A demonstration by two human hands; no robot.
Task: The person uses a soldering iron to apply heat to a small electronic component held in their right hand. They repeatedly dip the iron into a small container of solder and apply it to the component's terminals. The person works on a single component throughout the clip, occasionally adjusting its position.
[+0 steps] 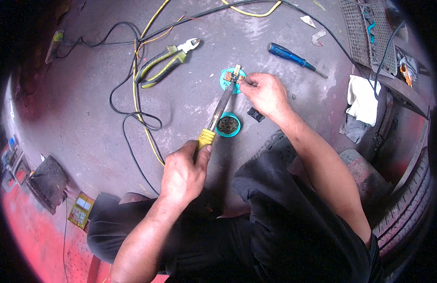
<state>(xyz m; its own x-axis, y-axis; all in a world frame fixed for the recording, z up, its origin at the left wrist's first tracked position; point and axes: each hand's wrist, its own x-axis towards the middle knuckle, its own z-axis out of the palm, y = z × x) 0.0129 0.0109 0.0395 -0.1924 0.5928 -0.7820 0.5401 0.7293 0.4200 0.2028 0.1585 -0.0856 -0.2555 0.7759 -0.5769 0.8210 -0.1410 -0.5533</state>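
Note:
My left hand (183, 173) is closed around the yellow handle of a soldering iron (220, 109). The iron's metal shaft slants up and to the right, its tip at a small part (235, 77) with copper-coloured and black pieces. Thumb and fingers of my right hand (270, 94) pinch this part at its right side. Under it lies a round teal lid (223, 85), partly hidden. A round teal-rimmed container (228, 125) with dark, grainy contents stands just nearer to me. Right of the container, a small black plastic piece (255, 114) rests on the floor.
Yellow-green pliers (162, 66) lie at the left, and a blue screwdriver (294, 57) at the right. Black cable (115, 89) and yellow cable (135, 89) cross the floor. A white cloth (362, 100) and a tyre (407, 203) are at the right.

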